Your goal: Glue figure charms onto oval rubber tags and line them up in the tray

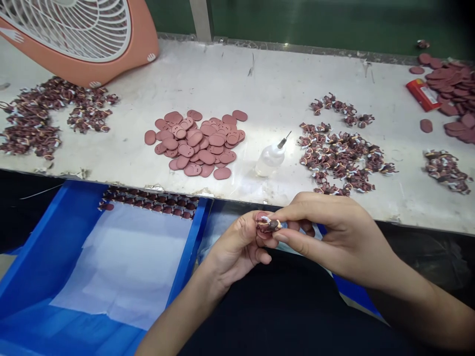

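Note:
In front of the bench edge, my left hand (237,244) is closed on an oval reddish-brown base (264,235). My right hand (330,242) pinches a small painted figurine (267,224) between thumb and forefinger, right against that base. Whether the figurine is fixed to the base I cannot tell. Just beyond my hands, a clear dropper bottle (270,159) with a needle tip stands on the bench. A heap of oval bases (200,141) lies left of the bottle. Many similar figurines (345,153) are piled to its right.
An orange fan (144,44) and more figurines (31,116) occupy the left of the bench (274,84). Below, a blue tray (33,267) holds white paper (129,262) and rows of figurines on bases (148,200). A red box (423,95) lies by more bases (451,81) at right.

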